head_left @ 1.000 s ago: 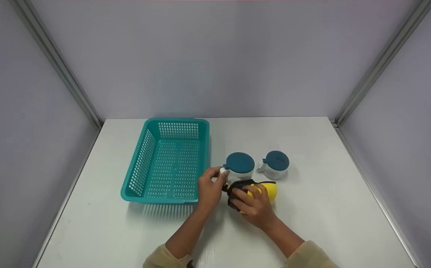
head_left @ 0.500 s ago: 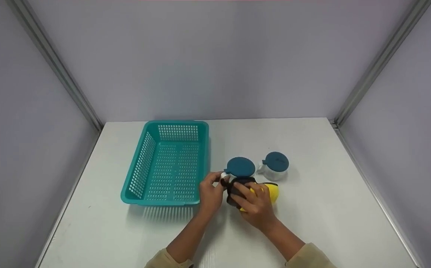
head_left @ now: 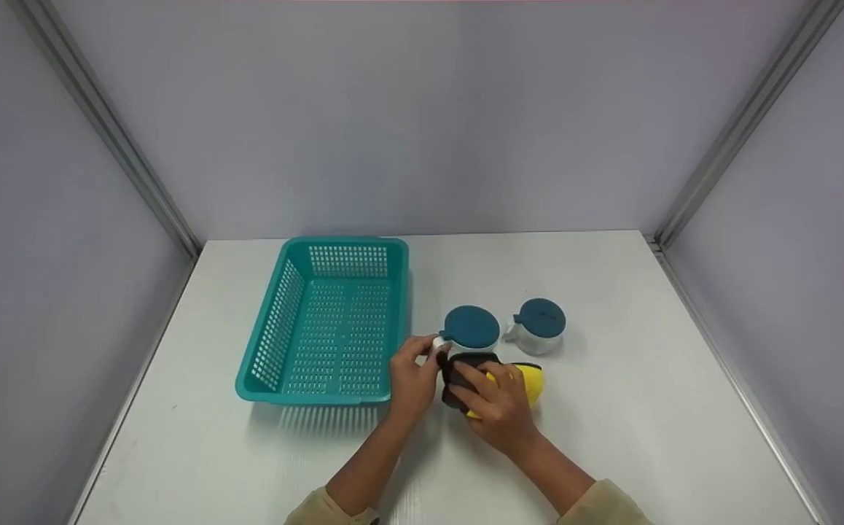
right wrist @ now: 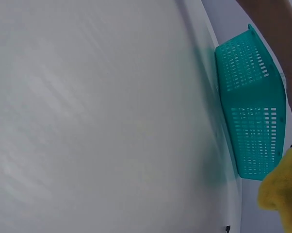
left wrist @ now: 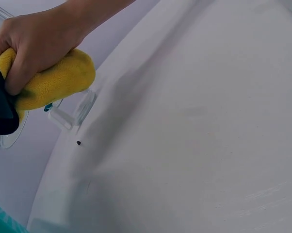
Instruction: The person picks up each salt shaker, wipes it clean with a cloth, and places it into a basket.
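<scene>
My left hand point(head_left: 413, 372) pinches the white handle of the nearer clear cup with a teal lid point(head_left: 470, 326). My right hand point(head_left: 498, 403) grips a yellow sponge with a dark scrub side point(head_left: 531, 378) and holds it against that cup's near side. In the left wrist view the right hand point(left wrist: 37, 34) is curled over the yellow sponge point(left wrist: 58, 80), its dark side at the left edge. The right wrist view catches only a corner of the sponge point(right wrist: 282, 194). A second clear cup with a teal lid point(head_left: 540, 319) stands just to the right.
A teal slotted basket point(head_left: 276, 328) with nothing in it sits on the white table point(head_left: 648, 408) left of the hands; it also shows in the right wrist view as the basket point(right wrist: 252, 107). Grey walls and metal posts enclose the table on three sides.
The nearer cup has shifted slightly, and the right hand has pushed the sponge a little left and closer against it. The left hand keeps its pinch on the handle.
</scene>
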`<state>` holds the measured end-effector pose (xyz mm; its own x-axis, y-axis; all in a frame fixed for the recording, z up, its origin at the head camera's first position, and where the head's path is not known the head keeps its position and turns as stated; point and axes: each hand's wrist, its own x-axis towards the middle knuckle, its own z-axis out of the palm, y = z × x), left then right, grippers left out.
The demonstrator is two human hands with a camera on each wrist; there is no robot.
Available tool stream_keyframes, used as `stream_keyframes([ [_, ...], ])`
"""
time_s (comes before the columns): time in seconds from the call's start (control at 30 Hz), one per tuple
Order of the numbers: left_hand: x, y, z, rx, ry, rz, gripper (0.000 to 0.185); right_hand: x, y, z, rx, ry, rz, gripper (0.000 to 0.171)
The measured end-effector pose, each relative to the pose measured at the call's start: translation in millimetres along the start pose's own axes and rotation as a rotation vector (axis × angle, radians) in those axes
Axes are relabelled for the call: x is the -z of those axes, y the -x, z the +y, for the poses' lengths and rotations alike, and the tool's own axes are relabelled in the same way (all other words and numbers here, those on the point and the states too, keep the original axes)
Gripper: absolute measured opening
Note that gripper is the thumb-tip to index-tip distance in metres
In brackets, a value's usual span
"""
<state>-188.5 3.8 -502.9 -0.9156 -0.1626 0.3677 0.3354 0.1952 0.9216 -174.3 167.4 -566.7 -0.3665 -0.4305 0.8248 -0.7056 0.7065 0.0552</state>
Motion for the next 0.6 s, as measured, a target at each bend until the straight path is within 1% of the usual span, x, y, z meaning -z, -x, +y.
stream_keyframes([
  [0.1,-0.3,-0.7,-0.5,0.006,0.002,0.0,0.011,-0.8,3.3,-1.9,-0.008,-0.003,-0.03,0.023],
  [0.23,-0.1,-1.6,-1.6,0.049,0.009,-0.008,0.013,-2.2,7.1,-3.4,-0.024,0.002,-0.068,0.021],
  [0.4,2.1,-1.6,-1.0,0.074,0.034,-0.018,0.013,-2.2,9.1,-4.0,-0.011,0.009,-0.087,0.021],
  [0.6,6.3,-5.1,0.9,0.05,0.054,-0.032,0.013,2.9,3.5,1.7,0.025,-0.003,-0.064,0.019],
])
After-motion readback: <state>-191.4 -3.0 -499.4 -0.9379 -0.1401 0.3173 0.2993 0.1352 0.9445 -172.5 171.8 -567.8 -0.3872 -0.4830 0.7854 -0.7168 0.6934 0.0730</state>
